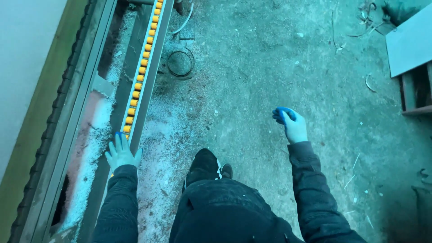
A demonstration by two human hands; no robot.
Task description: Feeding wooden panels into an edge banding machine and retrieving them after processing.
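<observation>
My left hand (120, 153), in a pale glove with blue fingertips, lies flat with fingers spread on the near end of a long grey roller track (143, 67) lined with small yellow rollers. My right hand (291, 124), gloved the same way, hangs in the air over the concrete floor (270, 58), fingers curled and holding nothing visible. Both arms wear dark sleeves. My dark shoe (203, 165) stands on the floor between the two hands.
Sawdust lies heaped along the track and on the floor beside it. A grey metal frame (74, 103) runs to the left of the track. A coil of dark wire (181, 63) lies on the floor. A grey board on a wooden pallet (411, 58) stands at the right.
</observation>
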